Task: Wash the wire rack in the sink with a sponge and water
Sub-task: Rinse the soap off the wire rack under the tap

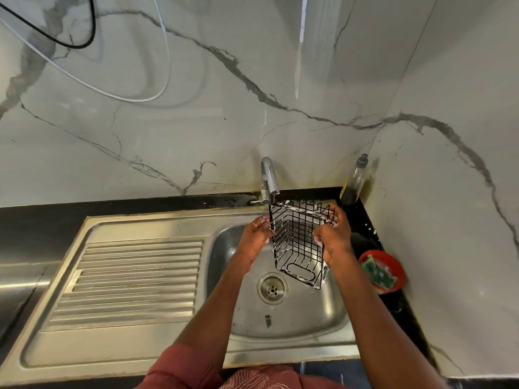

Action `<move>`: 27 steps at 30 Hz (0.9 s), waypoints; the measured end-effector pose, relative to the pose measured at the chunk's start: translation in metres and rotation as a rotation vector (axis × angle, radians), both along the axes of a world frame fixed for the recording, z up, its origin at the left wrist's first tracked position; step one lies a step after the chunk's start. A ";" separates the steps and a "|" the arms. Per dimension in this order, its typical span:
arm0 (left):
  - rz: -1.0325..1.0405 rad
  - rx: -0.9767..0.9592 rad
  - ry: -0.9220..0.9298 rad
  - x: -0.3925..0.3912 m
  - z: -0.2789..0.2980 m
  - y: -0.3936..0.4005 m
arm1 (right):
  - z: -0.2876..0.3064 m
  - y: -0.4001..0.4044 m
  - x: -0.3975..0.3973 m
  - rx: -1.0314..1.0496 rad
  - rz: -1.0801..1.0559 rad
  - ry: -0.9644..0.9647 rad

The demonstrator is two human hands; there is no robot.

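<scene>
Head view over a steel sink (303,327) set in a dark counter (33,220), with the sink taken as landmark. A black wire rack (297,240), basket-shaped and flecked with white suds, is held tilted above the sink bowl, its far rim just under the spout of the chrome tap (269,178) at the sink's back edge and its near end, with an oval handle opening, hanging above and just right of the drain (271,287). The left hand (257,234), soapy, grips the rack's left edge, fingers closed on the wire. The right hand (334,234) holds the rack's right side, its fingers curled around the far right corner and its thumb pressed on the near wire, so that both hands are clamped on the rack. No stream of water can be made out at the spout. To the left of the bowl lies the ribbed draining board (134,282) of the sink. To the right of the sink, on the counter, stands a red bowl (397,272) holding a green sponge (377,273) with foam on it. Behind the sink's right back corner stands a clear soap bottle (354,181) with a grey pump top, against the marble-patterned wall (196,122). Red sleeves (182,366) show at the bottom edge
</scene>
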State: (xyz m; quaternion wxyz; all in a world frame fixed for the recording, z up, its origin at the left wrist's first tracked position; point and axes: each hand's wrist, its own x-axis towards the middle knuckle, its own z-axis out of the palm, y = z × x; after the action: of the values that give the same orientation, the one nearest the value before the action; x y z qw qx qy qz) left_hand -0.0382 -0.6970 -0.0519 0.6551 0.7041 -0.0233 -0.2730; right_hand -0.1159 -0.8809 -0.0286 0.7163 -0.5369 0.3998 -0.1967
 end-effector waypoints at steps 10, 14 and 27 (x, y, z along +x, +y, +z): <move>0.034 -0.059 0.030 0.003 -0.001 -0.009 | 0.005 0.002 -0.002 -0.012 -0.025 0.010; 0.058 -0.049 0.019 0.003 -0.003 -0.018 | 0.011 -0.004 -0.002 0.048 0.047 0.006; 0.239 -0.528 0.718 0.055 -0.012 -0.038 | 0.032 -0.032 -0.004 0.168 0.010 0.015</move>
State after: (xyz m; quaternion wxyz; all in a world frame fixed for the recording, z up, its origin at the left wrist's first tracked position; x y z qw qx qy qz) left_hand 0.0172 -0.7347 -0.0638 0.8055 0.3718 0.2175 -0.4070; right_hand -0.1203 -0.9131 0.0038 0.7567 -0.4783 0.4178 -0.1549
